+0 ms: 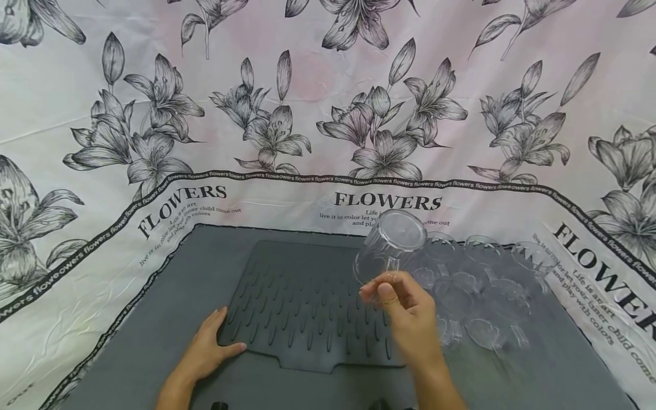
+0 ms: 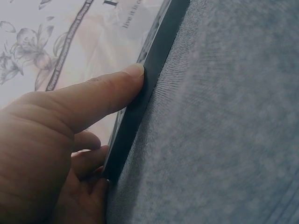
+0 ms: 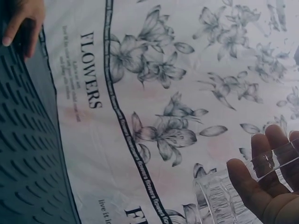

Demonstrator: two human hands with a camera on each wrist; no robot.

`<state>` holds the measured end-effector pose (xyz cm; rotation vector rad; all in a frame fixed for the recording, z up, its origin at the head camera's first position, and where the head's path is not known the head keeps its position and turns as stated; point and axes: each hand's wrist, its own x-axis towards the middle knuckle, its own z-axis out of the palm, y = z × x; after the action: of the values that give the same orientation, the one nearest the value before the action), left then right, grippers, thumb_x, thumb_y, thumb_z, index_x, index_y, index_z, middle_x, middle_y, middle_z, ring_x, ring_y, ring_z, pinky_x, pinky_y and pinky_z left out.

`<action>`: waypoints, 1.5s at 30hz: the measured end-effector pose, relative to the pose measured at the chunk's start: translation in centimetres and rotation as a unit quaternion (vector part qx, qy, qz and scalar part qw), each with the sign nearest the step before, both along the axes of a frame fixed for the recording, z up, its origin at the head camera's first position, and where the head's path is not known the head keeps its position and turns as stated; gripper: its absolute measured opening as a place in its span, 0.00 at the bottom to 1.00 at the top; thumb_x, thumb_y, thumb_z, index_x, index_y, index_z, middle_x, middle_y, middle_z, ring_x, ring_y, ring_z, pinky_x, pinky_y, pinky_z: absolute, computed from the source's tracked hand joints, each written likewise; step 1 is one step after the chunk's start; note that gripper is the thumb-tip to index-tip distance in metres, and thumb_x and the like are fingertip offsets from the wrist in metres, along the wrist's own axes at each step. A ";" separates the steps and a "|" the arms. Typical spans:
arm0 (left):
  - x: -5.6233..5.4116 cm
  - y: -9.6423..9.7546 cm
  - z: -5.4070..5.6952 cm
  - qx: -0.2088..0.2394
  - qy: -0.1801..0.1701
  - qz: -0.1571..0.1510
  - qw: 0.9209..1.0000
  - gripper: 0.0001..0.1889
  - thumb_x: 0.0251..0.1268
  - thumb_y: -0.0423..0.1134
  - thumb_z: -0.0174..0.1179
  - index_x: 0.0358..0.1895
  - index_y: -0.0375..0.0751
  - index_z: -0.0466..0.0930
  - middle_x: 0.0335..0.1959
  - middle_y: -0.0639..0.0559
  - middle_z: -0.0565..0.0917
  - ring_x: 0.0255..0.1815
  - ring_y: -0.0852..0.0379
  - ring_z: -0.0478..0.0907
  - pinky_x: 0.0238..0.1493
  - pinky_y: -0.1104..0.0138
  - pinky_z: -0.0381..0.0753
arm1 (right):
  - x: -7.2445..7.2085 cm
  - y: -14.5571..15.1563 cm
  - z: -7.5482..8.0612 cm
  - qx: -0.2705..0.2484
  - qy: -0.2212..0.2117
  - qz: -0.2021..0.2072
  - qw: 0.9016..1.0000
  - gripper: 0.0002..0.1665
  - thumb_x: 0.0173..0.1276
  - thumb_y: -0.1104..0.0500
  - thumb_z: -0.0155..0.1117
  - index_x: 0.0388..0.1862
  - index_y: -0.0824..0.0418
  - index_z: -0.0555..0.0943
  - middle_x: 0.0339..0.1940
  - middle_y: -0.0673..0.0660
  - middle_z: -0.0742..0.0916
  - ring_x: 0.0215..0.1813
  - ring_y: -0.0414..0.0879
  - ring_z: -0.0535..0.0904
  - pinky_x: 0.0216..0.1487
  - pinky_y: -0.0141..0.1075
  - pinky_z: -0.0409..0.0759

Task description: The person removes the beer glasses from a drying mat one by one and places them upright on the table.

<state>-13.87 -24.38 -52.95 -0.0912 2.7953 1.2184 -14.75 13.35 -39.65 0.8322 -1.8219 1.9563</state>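
Note:
My right hand (image 1: 407, 307) pinches the handle of a clear mug (image 1: 376, 250), lifted over the far right part of a dark ridged drying mat (image 1: 302, 336). The mug is tipped upside down, its round base facing up and its mouth down to the left. In the right wrist view, fingers and thumb close on the mug's handle, with part of its clear wall (image 3: 217, 200) showing. My left hand (image 1: 207, 344) holds the mat's near left corner, thumb along the front edge and fingers along the left side. The left wrist view shows the thumb against the mat's thin edge (image 2: 135, 100).
Several more clear mugs (image 1: 482, 333) stand close together to the right of the mat, partly behind my right hand. A grey cloth (image 1: 169, 302) covers the table. White flower-printed fabric (image 1: 287, 199) rises behind the table and along both sides.

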 end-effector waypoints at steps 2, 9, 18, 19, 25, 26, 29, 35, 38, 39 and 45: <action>-0.1 0.0 -0.1 -0.002 0.000 -0.002 1.000 0.58 0.49 0.55 0.74 0.74 0.25 0.48 0.73 0.25 0.48 0.72 0.29 0.42 0.64 0.36 0.51 | 0.0 0.4 0.2 -0.006 0.004 0.001 1.000 0.07 0.74 0.73 0.49 0.43 0.75 0.75 0.35 0.67 0.84 0.40 0.52 0.84 0.44 0.45 0.82; 0.0 0.1 0.0 -0.003 0.003 -0.004 1.000 0.58 0.49 0.54 0.74 0.73 0.24 0.48 0.72 0.25 0.48 0.72 0.29 0.42 0.64 0.36 0.50 | 0.5 1.6 1.0 -0.006 -0.002 -0.022 1.000 0.06 0.73 0.73 0.51 0.43 0.76 0.75 0.34 0.64 0.84 0.40 0.50 0.84 0.45 0.42 0.82; 0.0 -0.1 0.1 0.004 0.001 -0.005 1.000 0.57 0.50 0.52 0.74 0.74 0.25 0.48 0.72 0.25 0.48 0.72 0.29 0.42 0.65 0.37 0.50 | 0.8 2.2 1.2 0.007 0.084 -0.042 0.996 0.07 0.67 0.77 0.56 0.43 0.78 0.79 0.31 0.61 0.84 0.37 0.46 0.83 0.41 0.34 0.82; 0.0 -0.1 0.1 0.007 -0.001 -0.003 1.000 0.56 0.51 0.52 0.73 0.74 0.25 0.48 0.72 0.25 0.48 0.72 0.29 0.42 0.65 0.37 0.51 | 0.7 2.2 1.2 0.002 0.096 -0.040 0.995 0.08 0.67 0.76 0.57 0.43 0.78 0.79 0.32 0.60 0.85 0.37 0.45 0.83 0.41 0.34 0.82; 0.0 -0.1 0.5 0.016 -0.003 0.006 1.000 0.53 0.55 0.52 0.70 0.74 0.25 0.49 0.72 0.24 0.48 0.72 0.28 0.43 0.65 0.37 0.51 | 0.2 2.5 1.2 -0.033 0.188 -0.031 0.981 0.10 0.65 0.74 0.62 0.44 0.81 0.80 0.38 0.61 0.87 0.36 0.45 0.82 0.38 0.28 0.78; 0.0 -0.1 0.5 0.015 -0.004 0.006 1.000 0.53 0.55 0.52 0.70 0.74 0.25 0.49 0.72 0.24 0.48 0.72 0.28 0.43 0.65 0.37 0.50 | 0.2 2.5 1.3 -0.035 0.201 -0.039 0.978 0.10 0.64 0.74 0.63 0.43 0.81 0.80 0.38 0.61 0.87 0.36 0.44 0.81 0.37 0.27 0.77; 0.1 -0.1 0.6 0.018 -0.007 0.010 1.000 0.52 0.57 0.53 0.69 0.74 0.26 0.49 0.72 0.24 0.47 0.72 0.29 0.42 0.65 0.37 0.50 | 0.1 2.3 1.6 -0.043 0.230 -0.072 0.970 0.11 0.61 0.71 0.69 0.39 0.80 0.82 0.33 0.61 0.86 0.34 0.44 0.78 0.35 0.27 0.75; 0.2 0.2 1.2 0.019 0.005 0.036 0.999 0.51 0.60 0.56 0.65 0.74 0.26 0.49 0.72 0.23 0.47 0.72 0.28 0.42 0.65 0.36 0.48 | 0.8 1.6 2.8 0.009 0.268 -0.130 0.954 0.15 0.61 0.60 0.72 0.32 0.75 0.83 0.25 0.60 0.83 0.33 0.45 0.74 0.37 0.26 0.74; 0.3 0.6 2.2 0.022 0.019 0.055 0.998 0.51 0.61 0.58 0.64 0.74 0.27 0.48 0.72 0.25 0.49 0.72 0.28 0.44 0.65 0.37 0.49 | 1.0 1.4 3.1 0.039 0.286 -0.143 0.947 0.16 0.63 0.57 0.71 0.30 0.73 0.83 0.24 0.58 0.83 0.32 0.46 0.73 0.36 0.26 0.72; 0.4 0.8 2.7 0.029 0.027 0.059 0.997 0.50 0.61 0.58 0.64 0.74 0.28 0.48 0.72 0.26 0.50 0.71 0.28 0.46 0.64 0.37 0.52 | 1.1 1.3 3.2 0.046 0.291 -0.146 0.944 0.17 0.63 0.57 0.71 0.30 0.73 0.83 0.24 0.58 0.84 0.32 0.47 0.73 0.36 0.27 0.72; 0.6 3.0 6.2 0.135 0.102 0.054 0.984 0.42 0.65 0.54 0.62 0.75 0.39 0.54 0.72 0.37 0.60 0.66 0.34 0.64 0.60 0.45 0.68 | 1.4 0.7 3.7 0.072 0.320 -0.156 0.932 0.17 0.66 0.56 0.69 0.27 0.70 0.82 0.22 0.55 0.83 0.30 0.49 0.73 0.38 0.31 0.70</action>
<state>-13.24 -21.40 -46.78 -0.1056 2.7886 1.7113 -13.33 14.04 -35.91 1.0019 -1.5779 1.1761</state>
